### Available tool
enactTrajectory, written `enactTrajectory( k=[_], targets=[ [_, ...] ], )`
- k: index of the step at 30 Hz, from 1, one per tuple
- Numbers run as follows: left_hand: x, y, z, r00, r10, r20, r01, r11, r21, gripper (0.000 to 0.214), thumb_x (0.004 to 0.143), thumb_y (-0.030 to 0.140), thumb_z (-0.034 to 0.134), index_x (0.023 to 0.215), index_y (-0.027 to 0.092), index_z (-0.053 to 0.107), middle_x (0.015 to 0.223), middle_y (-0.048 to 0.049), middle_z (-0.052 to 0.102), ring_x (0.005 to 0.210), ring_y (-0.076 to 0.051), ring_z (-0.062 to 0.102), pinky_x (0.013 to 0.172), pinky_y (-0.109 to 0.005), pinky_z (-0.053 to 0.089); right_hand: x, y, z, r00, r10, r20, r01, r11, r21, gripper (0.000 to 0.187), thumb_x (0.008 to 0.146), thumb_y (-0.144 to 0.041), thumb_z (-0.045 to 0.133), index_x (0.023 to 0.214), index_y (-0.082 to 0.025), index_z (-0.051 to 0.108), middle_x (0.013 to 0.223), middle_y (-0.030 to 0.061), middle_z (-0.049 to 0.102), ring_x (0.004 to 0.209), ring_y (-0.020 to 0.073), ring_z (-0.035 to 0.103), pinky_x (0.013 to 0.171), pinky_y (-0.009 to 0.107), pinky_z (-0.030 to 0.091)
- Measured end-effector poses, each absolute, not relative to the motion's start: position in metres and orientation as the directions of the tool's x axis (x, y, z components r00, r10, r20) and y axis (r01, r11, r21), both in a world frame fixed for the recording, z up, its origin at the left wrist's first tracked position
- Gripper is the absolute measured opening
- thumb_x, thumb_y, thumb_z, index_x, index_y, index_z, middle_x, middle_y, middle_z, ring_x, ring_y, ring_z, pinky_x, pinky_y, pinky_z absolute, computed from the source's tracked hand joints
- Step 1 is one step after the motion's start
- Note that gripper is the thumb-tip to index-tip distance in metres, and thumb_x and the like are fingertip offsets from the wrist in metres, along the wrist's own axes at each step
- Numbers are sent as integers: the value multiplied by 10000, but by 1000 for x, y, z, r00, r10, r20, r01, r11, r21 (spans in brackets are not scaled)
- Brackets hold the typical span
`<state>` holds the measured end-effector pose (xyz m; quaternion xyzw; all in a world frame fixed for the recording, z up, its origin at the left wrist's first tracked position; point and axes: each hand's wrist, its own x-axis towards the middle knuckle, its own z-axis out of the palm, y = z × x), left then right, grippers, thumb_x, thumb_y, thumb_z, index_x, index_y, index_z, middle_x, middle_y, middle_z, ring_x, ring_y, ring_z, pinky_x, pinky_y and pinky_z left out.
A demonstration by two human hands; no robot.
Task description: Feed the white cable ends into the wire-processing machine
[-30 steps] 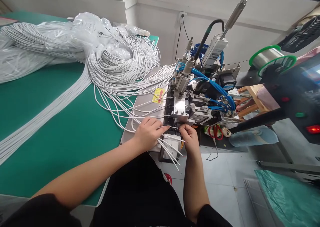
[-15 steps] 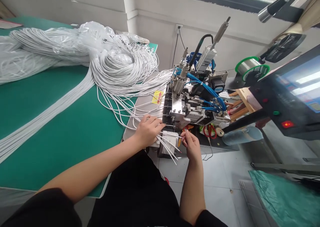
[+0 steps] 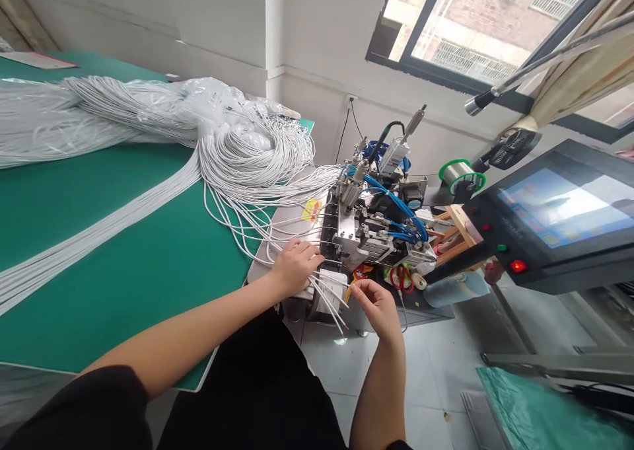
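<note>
My left hand (image 3: 293, 265) rests on the metal plate (image 3: 287, 222) in front of a small wire-processing machine (image 3: 376, 212), its fingers closed on a fan of several thin white wires (image 3: 329, 298) whose ends stick out toward me. Just to the right, my right hand (image 3: 379, 304) pinches the tip of one of those wires between thumb and forefinger. The machine has blue air hoses and a row of wire slots right beside my left fingers.
A big heap of coiled white wires (image 3: 247, 146) and plastic bags covers the green table (image 3: 99, 258). Right of the machine stand a touchscreen control box (image 3: 555, 219), a green spool (image 3: 458, 172) and red-handled scissors (image 3: 399, 277). A tiled floor lies below.
The view has tilted up, bringing in the window and the screen. My right hand has drawn back from the machine's slots toward me, still pinching a wire end; the left hand stays put.
</note>
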<state>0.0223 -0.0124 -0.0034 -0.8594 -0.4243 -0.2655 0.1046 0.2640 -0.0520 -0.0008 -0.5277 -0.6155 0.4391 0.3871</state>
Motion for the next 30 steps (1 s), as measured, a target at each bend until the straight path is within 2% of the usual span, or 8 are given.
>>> enactTrajectory(
  k=[4, 6, 10, 13, 16, 20, 24, 30],
  targets=[
    [22, -11, -5, 493, 679, 544, 784, -618, 61, 382, 726, 131, 584, 1104, 164, 629, 1186, -97, 623, 1096, -244, 540, 963, -396, 333, 262, -53, 3, -118, 993, 15, 343, 55, -938, 336, 823, -507, 616, 797, -173, 599, 615, -20, 484, 498, 103, 367, 450, 229, 300],
    [21, -10, -4, 514, 640, 572, 757, -652, 49, 406, 754, 108, 550, 1151, 170, 605, 1218, -97, 611, 1116, -234, 537, 972, -389, 321, 261, -53, 2, -93, 995, 24, 338, 55, -940, 328, 829, -503, 609, 819, -176, 593, 648, -11, 502, 500, 103, 368, 441, 226, 303],
    [19, -11, -2, 596, 489, 637, 653, -757, -30, 344, 863, 61, 428, 1121, 214, 597, 1019, -30, 684, 888, -148, 609, 923, -355, 310, 260, -52, 1, -40, 997, 65, 282, 74, -956, 290, 838, -474, 610, 842, -186, 580, 671, -11, 519, 515, 107, 387, 447, 221, 318],
    [19, -12, -2, 612, 424, 668, 617, -784, -68, 212, 956, 186, 425, 1070, 223, 600, 854, 6, 683, 738, -115, 595, 876, -331, 309, 261, -52, 4, -8, 995, 95, 246, 94, -965, 269, 836, -456, 623, 835, -191, 577, 669, -17, 524, 536, 106, 408, 476, 217, 337],
    [20, -13, -1, 585, 424, 691, 642, -762, -77, 198, 982, 275, 419, 981, 217, 608, 748, 19, 649, 684, -114, 571, 834, -317, 309, 260, -53, 5, 26, 994, 101, 200, 94, -975, 262, 833, -448, 636, 835, -192, 581, 632, -34, 505, 519, 94, 393, 479, 211, 323],
    [21, -14, 0, 566, 410, 716, 658, -748, -92, 237, 983, 234, 389, 869, 195, 593, 728, 18, 624, 675, -120, 547, 818, -312, 310, 253, -49, 1, 75, 992, 102, 58, 98, -994, 280, 799, -453, 674, 822, -183, 601, 574, -52, 473, 475, 76, 356, 452, 204, 279],
    [21, -15, -1, 571, 418, 707, 659, -747, -90, 256, 981, 225, 370, 835, 188, 577, 743, 6, 608, 706, -134, 537, 823, -319, 307, 235, -39, -2, 202, 974, 106, -89, 127, -988, 326, 734, -463, 726, 823, -163, 634, 604, -35, 519, 454, 56, 335, 427, 198, 249],
    [21, -14, -5, 571, 473, 671, 684, -727, -70, 232, 961, 224, 386, 834, 195, 577, 770, -3, 596, 737, -145, 532, 850, -331, 310, 212, -30, 3, 315, 938, 148, -97, 187, -978, 421, 692, -502, 736, 888, -135, 672, 696, 21, 621, 447, 45, 339, 410, 202, 258]
  ],
)
